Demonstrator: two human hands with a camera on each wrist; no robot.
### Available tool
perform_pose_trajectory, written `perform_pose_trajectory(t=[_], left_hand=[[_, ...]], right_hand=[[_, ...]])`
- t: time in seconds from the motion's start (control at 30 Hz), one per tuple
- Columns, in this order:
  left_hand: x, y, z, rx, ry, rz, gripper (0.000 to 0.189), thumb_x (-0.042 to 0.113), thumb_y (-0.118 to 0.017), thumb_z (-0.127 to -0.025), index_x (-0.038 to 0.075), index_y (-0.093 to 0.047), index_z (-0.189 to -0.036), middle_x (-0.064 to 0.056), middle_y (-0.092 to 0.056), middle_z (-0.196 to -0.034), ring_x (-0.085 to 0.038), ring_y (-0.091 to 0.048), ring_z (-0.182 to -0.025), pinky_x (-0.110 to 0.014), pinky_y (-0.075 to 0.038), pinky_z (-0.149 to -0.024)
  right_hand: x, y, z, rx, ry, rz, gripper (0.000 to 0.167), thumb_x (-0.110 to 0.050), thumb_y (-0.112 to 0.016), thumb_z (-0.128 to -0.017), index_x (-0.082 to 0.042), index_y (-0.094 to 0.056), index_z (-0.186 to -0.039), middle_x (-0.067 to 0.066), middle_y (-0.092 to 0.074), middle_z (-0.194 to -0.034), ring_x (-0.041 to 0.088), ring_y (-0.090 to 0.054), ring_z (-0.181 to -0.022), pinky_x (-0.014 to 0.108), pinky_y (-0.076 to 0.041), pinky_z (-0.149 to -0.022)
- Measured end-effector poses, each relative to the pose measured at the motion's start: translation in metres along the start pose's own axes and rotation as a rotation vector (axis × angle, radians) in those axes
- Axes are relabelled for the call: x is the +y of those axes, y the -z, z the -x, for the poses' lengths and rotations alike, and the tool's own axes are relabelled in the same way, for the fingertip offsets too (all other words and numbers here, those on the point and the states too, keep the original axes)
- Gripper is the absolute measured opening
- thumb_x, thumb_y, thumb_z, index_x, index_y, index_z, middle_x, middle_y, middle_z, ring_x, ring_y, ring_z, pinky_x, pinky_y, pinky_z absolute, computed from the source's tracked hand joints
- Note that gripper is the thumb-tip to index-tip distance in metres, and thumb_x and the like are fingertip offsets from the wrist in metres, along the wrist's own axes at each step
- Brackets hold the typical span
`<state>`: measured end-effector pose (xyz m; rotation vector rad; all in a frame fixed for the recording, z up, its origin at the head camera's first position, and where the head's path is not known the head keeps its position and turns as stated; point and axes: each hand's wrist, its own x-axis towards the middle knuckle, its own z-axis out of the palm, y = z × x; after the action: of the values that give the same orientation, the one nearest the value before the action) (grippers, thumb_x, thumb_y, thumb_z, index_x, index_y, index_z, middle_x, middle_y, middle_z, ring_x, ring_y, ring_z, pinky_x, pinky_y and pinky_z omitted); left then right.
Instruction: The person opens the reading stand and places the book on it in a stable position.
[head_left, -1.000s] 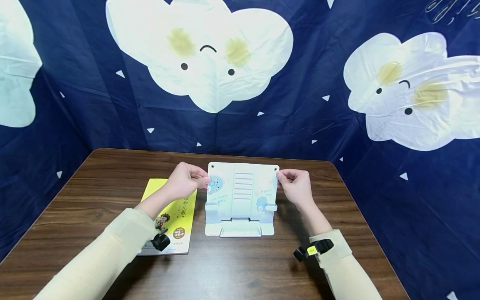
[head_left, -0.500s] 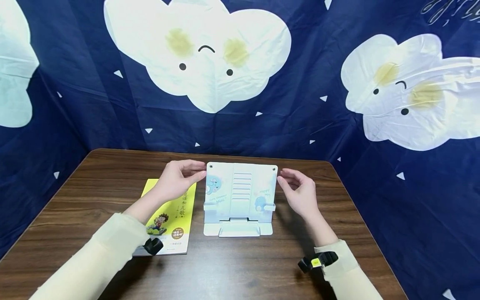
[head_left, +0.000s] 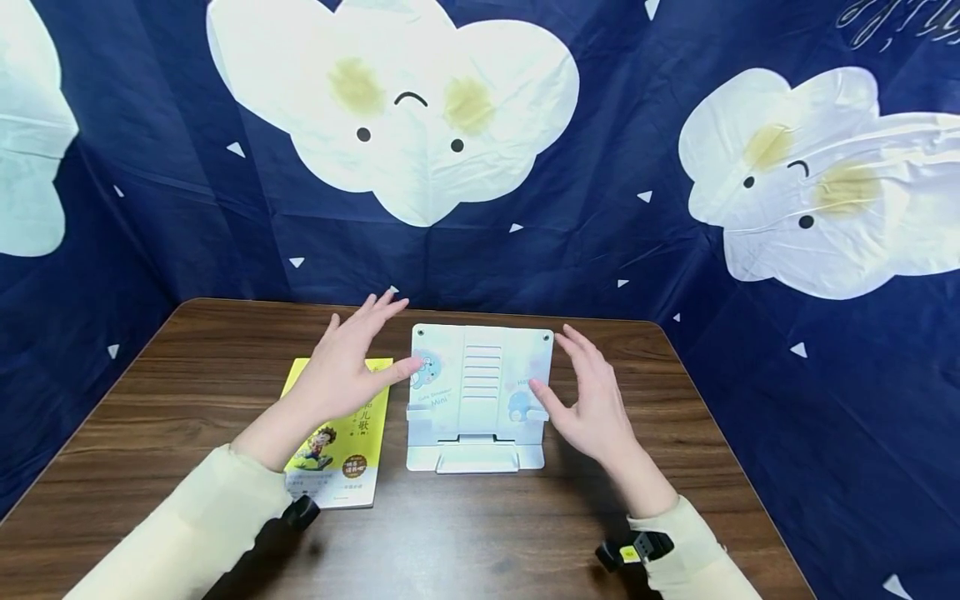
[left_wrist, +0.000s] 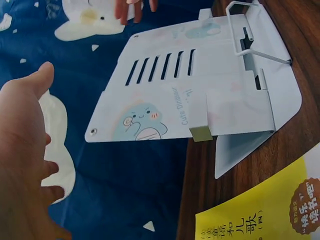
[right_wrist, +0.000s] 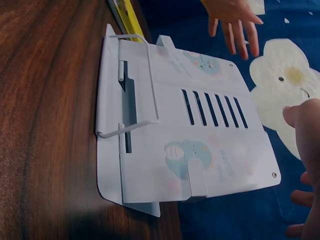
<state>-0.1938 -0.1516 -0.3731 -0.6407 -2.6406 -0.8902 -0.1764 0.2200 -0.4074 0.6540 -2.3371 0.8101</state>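
A pale blue and white book stand (head_left: 483, 375) with printed cartoon dinosaurs stands on the table, its slotted back panel propped up at a slant. In the left wrist view the stand (left_wrist: 165, 80) shows side clips and a wire ledge along its base. My left hand (head_left: 347, 367) is spread beside the stand's left edge, over the book, its thumb overlapping the panel in the head view. My right hand (head_left: 588, 400) is at the right edge, fingers extended and thumb in front of the panel. Both wrist views show a gap between hand and stand; neither hand holds anything.
A yellow book (head_left: 341, 454) with a cartoon child on its cover lies flat to the left of the stand, partly under my left forearm. The brown wooden table (head_left: 480, 542) ends at a dark blue curtain (head_left: 465, 258) with white clouds.
Both hands have let go of the stand's upper side edges and opened, fingers spreading apart. The stand stays in place, still propped up.
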Motion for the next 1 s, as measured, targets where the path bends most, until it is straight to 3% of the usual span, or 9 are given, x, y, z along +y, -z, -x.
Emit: perform_pose_trajectory(t=[0.2, 0.33, 0.7, 1.0], left_hand=[[0.008, -0.002, 0.01, -0.021, -0.065, -0.198, 0.096, 0.076, -0.065, -0.091, 0.032, -0.03, -0.168, 0.001, -0.008, -0.177, -0.035, -0.008, -0.161, -0.085, -0.005, -0.112], [0.01, -0.004, 0.016, -0.015, -0.086, -0.262, 0.099, 0.081, -0.061, -0.089, 0.032, -0.028, -0.169, 0.002, -0.003, -0.177, -0.036, -0.007, -0.161, -0.086, -0.005, -0.111], [0.009, 0.001, 0.04, 0.0, -0.063, -0.278, 0.1, 0.08, -0.064, -0.087, 0.031, -0.031, -0.168, -0.005, -0.016, -0.175, -0.04, -0.018, -0.159, -0.081, -0.005, -0.116], [-0.007, 0.006, 0.066, -0.003, 0.052, -0.281, 0.099, 0.08, -0.066, -0.086, 0.032, -0.034, -0.167, -0.006, -0.022, -0.174, -0.04, -0.021, -0.158, -0.079, -0.01, -0.117]], right_hand=[[-0.013, -0.001, 0.002, -0.105, 0.06, 0.133, 0.083, -0.053, -0.074, -0.094, -0.006, -0.047, -0.157, 0.016, -0.035, -0.168, 0.038, -0.038, -0.149, 0.075, -0.024, -0.115], [-0.019, -0.003, 0.004, -0.134, 0.076, 0.157, 0.085, -0.057, -0.071, -0.094, -0.006, -0.047, -0.158, 0.017, -0.035, -0.168, 0.034, -0.035, -0.152, 0.076, -0.021, -0.115], [-0.053, -0.023, 0.013, -0.194, 0.181, 0.095, 0.082, -0.063, -0.064, -0.098, -0.007, -0.048, -0.156, 0.016, -0.039, -0.165, 0.031, -0.038, -0.15, 0.071, -0.025, -0.116], [-0.084, -0.049, 0.016, -0.253, 0.263, 0.057, 0.079, -0.061, -0.065, -0.097, -0.009, -0.049, -0.155, 0.013, -0.044, -0.161, 0.027, -0.04, -0.148, 0.069, -0.033, -0.113]])
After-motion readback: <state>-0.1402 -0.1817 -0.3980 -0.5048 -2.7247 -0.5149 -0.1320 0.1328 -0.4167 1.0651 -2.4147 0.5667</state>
